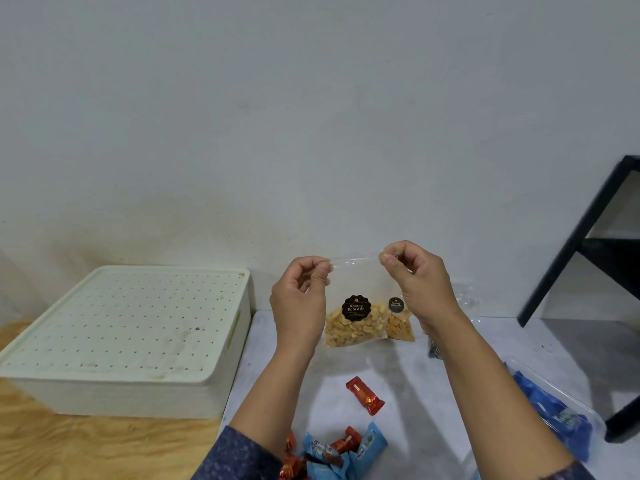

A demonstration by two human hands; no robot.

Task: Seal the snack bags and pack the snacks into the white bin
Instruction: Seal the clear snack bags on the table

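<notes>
In the head view, a clear bag (pixel 356 306) of pale nuts is held up in the air, in front of the wall and above the grey table (pixel 408 368). The top edge of the bag runs flat from side to side, and this long line is what the sealing turns on. The left corner of that edge is pinched by the left hand (pixel 298 299), thumb and fingers pressed together on it. The right corner is pinched the same way by the right hand (pixel 415 282). So the strip to be closed is stretched between the two hands, with each hand just as near to its own end. The nuts are settled at the bottom, and the bag hangs straight down under the hands. It cannot be told whether the strip is already pressed closed. To seal it, the fingers would likely be slid along the edge toward each other. A second bag (pixel 398 323) with orange sticks is seen just behind the first one, low on the right side; it cannot be told if it is sealed. The bin (pixel 138 341) is set well off to the left, nearer the left hand, and a lid with small holes is still on it. That lid will probably have to be taken off before anything can be packed. Red snacks (pixel 365 394) and blue snacks (pixel 346 452) are laid on the table below the arms, and more blue packs (pixel 554 417) are laid at the right.
</notes>
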